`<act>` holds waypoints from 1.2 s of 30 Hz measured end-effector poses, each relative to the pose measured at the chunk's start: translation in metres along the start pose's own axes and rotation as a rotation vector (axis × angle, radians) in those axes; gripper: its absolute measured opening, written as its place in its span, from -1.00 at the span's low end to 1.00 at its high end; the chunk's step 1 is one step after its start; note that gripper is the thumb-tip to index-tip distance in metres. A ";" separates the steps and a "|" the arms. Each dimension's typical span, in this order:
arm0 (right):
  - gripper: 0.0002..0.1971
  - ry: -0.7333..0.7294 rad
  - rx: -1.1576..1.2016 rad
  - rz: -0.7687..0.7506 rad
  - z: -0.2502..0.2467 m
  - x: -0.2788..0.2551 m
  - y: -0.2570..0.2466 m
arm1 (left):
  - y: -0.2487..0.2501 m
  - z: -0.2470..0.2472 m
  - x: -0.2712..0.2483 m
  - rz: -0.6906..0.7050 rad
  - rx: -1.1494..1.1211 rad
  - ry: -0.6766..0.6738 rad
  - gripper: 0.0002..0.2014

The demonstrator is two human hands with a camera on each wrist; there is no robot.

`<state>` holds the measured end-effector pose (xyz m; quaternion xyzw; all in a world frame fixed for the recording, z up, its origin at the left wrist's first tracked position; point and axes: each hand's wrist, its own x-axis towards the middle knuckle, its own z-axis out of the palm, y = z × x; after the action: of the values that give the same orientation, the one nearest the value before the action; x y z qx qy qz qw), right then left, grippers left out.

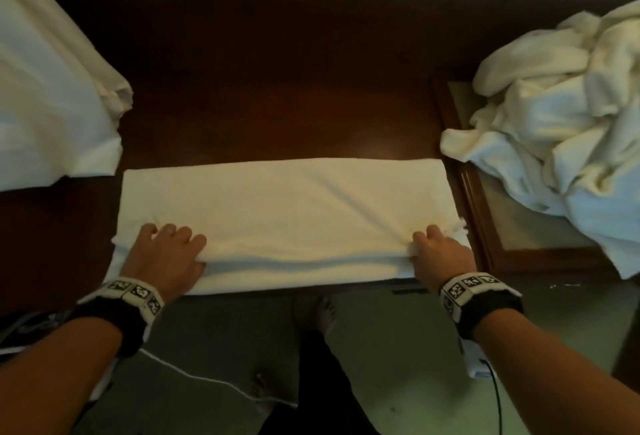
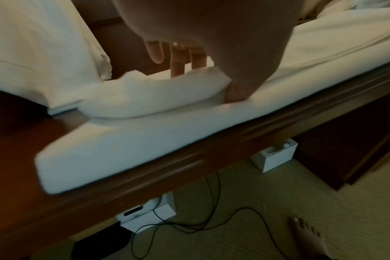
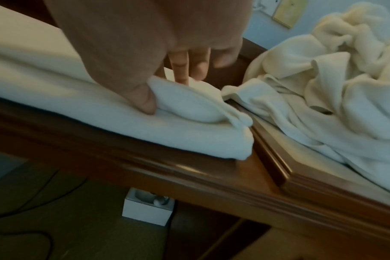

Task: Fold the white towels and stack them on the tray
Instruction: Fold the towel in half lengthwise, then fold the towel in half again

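Observation:
A white towel (image 1: 284,206) lies folded into a long band along the near edge of the dark wooden table (image 1: 277,70). My left hand (image 1: 166,254) pinches a fold at the towel's near left corner (image 2: 149,98), thumb under the raised layer and fingers on top. At the near right corner (image 3: 189,105) my right hand (image 1: 440,254) pinches the same fold, thumb tucked beneath it. The raised fold runs between both hands. A wooden tray (image 1: 485,226) stands at the right, touching the towel's end.
A crumpled heap of white towels (image 1: 561,115) covers most of the tray and spills over its edges. More white cloth (image 1: 45,88) lies at the table's left. Under the table are white boxes (image 2: 276,158) and black cables (image 2: 200,227); a bare foot (image 1: 322,313) stands on the carpet.

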<state>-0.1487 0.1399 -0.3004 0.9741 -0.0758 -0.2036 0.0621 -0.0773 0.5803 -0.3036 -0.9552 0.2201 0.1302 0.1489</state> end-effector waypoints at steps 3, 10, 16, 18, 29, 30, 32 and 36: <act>-0.74 0.055 -0.144 -0.022 0.008 -0.005 -0.012 | 0.021 0.013 -0.009 -0.039 -0.044 -0.047 -0.47; -0.24 -0.073 0.053 -0.173 0.030 0.009 -0.024 | 0.057 0.025 0.011 0.072 -0.223 -0.087 -0.23; -0.19 -0.135 0.223 -0.146 0.006 0.071 -0.017 | 0.038 0.022 0.070 0.038 -0.366 -0.024 -0.38; -0.24 -0.128 0.342 -0.146 -0.003 0.090 -0.013 | 0.028 0.017 0.092 0.045 -0.458 -0.012 -0.42; -0.30 -0.046 0.135 -0.318 0.014 0.076 0.004 | 0.023 0.028 0.069 0.229 -0.212 0.042 -0.39; -0.30 -0.001 0.114 -0.326 0.012 0.076 -0.004 | 0.022 0.029 0.068 0.226 -0.184 0.022 -0.41; -0.29 0.056 0.107 -0.385 0.009 0.074 -0.032 | 0.023 0.031 0.066 0.201 -0.173 -0.037 -0.40; -0.31 0.007 0.169 -0.411 0.002 0.080 -0.101 | 0.028 0.033 0.065 0.155 -0.203 -0.032 -0.44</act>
<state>-0.0643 0.2247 -0.3486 0.9716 0.1077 -0.2015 -0.0622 -0.0401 0.5426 -0.3611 -0.9433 0.2766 0.1782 0.0443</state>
